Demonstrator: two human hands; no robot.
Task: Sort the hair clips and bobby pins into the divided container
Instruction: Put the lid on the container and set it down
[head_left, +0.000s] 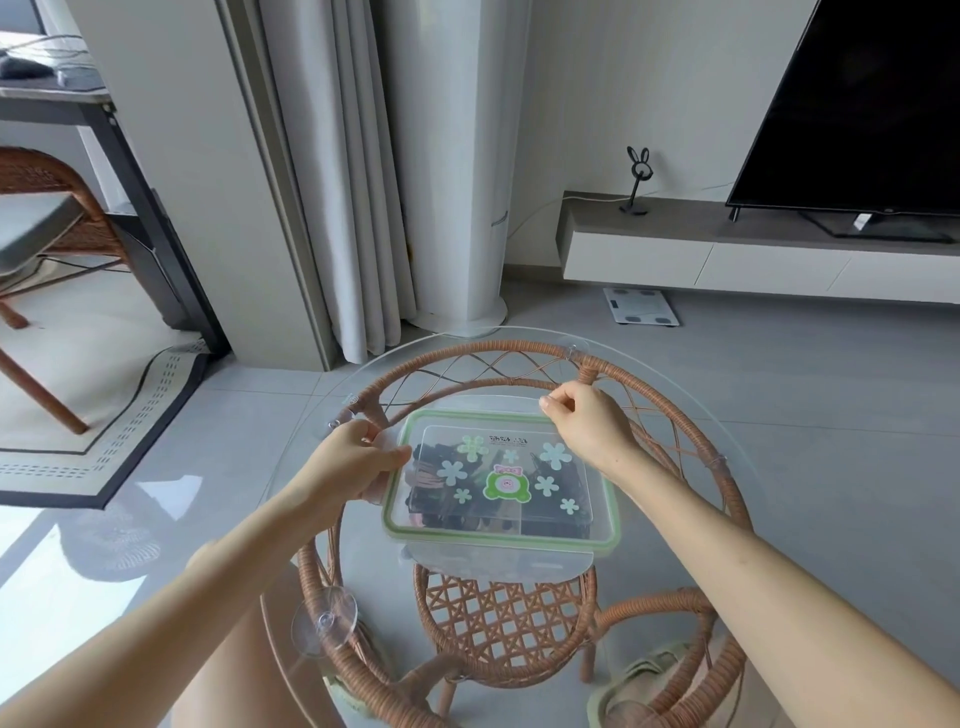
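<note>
A clear plastic container (605, 525) with a green-rimmed lid sits on the round glass table. The lid (550, 506) is on and carries flower stickers and a green frog sticker. Dark hair clips and bobby pins (431, 475) show through the lid, piled inside. My left hand (358, 460) grips the clear latch flap on the container's left side. My right hand (584, 415) pinches the clear latch flap at the far right corner. The near latch flap (498, 564) lies flat toward me.
The glass top (727, 426) rests on a woven rattan frame with suction cups. A low TV cabinet, a television and a bathroom scale are far right. Curtains and a white column stand behind. A rattan chair and a desk are at the left.
</note>
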